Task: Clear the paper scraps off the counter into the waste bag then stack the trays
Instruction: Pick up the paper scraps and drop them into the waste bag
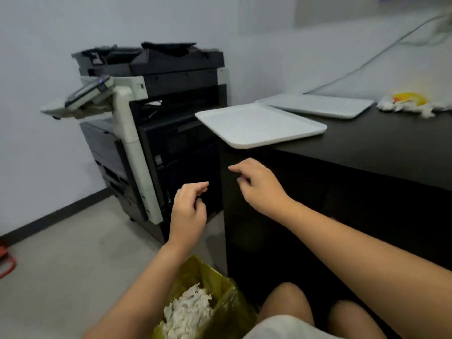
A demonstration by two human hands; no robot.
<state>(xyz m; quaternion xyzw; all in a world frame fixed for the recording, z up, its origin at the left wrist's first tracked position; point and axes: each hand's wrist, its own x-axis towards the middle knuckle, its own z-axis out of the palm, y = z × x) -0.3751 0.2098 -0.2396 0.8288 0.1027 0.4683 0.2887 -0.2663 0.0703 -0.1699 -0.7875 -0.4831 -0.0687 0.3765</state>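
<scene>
Two white trays lie on the dark counter. The near tray overhangs the counter's left corner; the far tray sits behind it to the right. Both hands hover below the counter edge and hold nothing. My left hand has loosely curled fingers, and my right hand points toward the near tray from just beneath it. A yellow waste bag stands on the floor by my knees, with white paper scraps inside. More white scraps with a yellow piece lie at the counter's far right.
A large black and cream copier stands on the floor left of the counter, close to its end. A grey cable runs up the wall behind the trays. A red object sits at the left edge.
</scene>
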